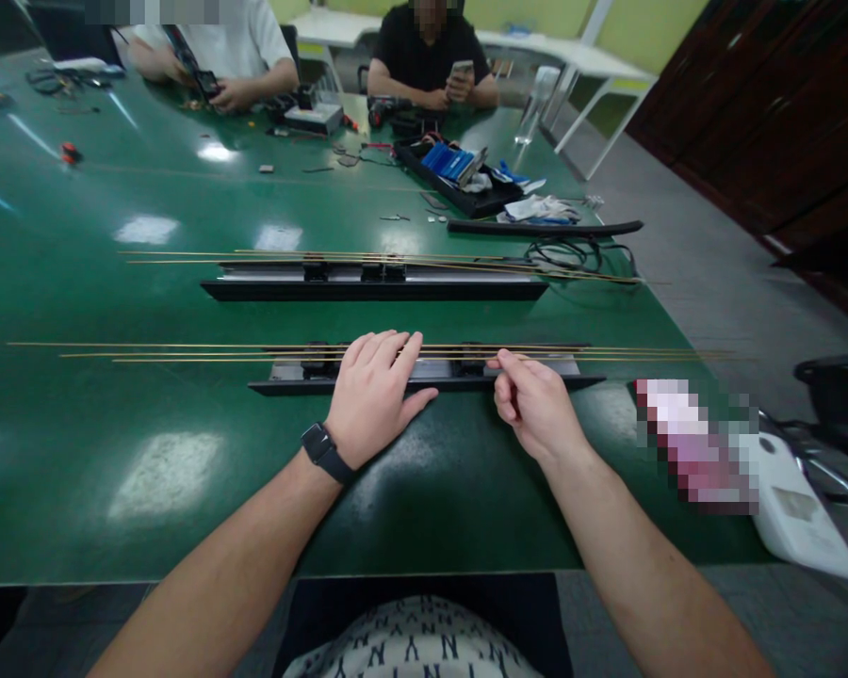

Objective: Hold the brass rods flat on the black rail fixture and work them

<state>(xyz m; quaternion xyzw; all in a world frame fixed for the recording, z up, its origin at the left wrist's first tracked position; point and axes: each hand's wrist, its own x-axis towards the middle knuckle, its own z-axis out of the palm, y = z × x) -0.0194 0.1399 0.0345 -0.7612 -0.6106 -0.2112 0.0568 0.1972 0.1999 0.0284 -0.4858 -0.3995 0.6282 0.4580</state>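
- Out left of the near black rail (424, 377), we see the brass rods (184, 350) run on over the green table (113, 452). They are thin lines lying side by side, well past the rail's end.
- Our left hand (374, 395) lies flat across the rods and the middle of the rail, palm down, fingers straight and close together. Nothing is gripped; it only presses. A black watch (323, 450) sits on that wrist.
- Beyond the near rail, a second black rail (374, 284) carries its own rods on top.
- Further beyond and a touch right, a black tray (442, 191) holds blue packs (448, 162) and white scraps. We cannot tell what else is in it.
- Our right hand (533, 405), over the right part of the rail, has thumb and forefinger pinched together on the rods, with the other fingers curled in.
- Right of the rail, at the table's edge, lies a white device (798, 518).
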